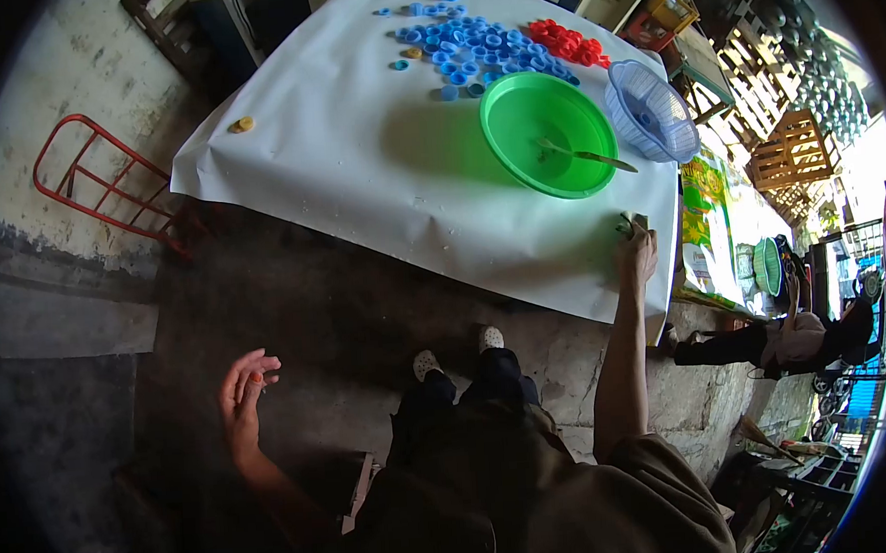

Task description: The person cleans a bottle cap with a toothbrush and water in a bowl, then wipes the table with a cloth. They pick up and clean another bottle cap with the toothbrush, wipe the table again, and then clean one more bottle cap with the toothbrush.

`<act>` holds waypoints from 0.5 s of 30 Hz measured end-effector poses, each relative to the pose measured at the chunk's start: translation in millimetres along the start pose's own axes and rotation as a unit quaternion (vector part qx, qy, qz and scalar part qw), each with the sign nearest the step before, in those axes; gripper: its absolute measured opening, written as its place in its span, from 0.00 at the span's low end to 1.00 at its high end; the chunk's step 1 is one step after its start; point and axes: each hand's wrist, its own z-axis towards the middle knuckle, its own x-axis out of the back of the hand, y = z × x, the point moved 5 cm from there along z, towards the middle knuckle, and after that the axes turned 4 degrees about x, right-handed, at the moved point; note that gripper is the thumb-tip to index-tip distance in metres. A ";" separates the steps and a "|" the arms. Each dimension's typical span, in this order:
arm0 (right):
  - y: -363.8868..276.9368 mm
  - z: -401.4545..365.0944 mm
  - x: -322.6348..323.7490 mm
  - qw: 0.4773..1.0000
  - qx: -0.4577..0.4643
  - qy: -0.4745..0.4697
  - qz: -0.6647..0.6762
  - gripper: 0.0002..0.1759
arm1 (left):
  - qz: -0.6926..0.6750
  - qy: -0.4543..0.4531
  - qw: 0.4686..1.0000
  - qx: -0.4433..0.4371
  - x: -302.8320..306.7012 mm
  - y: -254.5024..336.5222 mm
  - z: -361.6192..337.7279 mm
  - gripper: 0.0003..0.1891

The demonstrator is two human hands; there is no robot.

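My right hand (638,256) is closed at the front right of the white-covered table (357,171). In its fingers is a small greyish, crumpled piece (632,226), perhaps a rag; its kind is not clear. Just beyond that hand stands a green basin (512,163), with a spoon-like utensil (597,157) leaning over its rim. The bowl end of the utensil rests inside among a few small bits. Away from the table, my left hand (241,392) hangs over the dark floor, its fingers loosely bent and apart, with nothing visible in them.
Blue bottle caps (466,45) lie scattered at the table's far side beside red caps (568,44). A pale blue basket (650,110) stands right of the basin. Yellowish caps (243,125) lie at left. A red metal frame (107,174) leans by the wall. Another person (797,340) is at right.
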 end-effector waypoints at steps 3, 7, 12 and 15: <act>-69.4 -25.7 -3.8 0.994 0.068 -0.033 0.075 0.15 | -0.023 0.011 0.999 0.021 11.9 -12.2 -12.4 0.16; -162.7 -70.9 -12.9 0.983 0.122 -0.018 0.139 0.14 | -0.016 0.034 0.998 0.057 21.4 -23.1 -26.2 0.16; -247.7 -107.1 -6.8 0.956 0.176 -0.076 0.222 0.14 | -0.024 0.057 0.995 0.076 29.2 -31.6 -40.2 0.16; -303.5 -141.9 -14.3 0.914 0.252 -0.106 0.301 0.10 | -0.029 0.056 0.995 0.077 34.4 -37.6 -44.4 0.16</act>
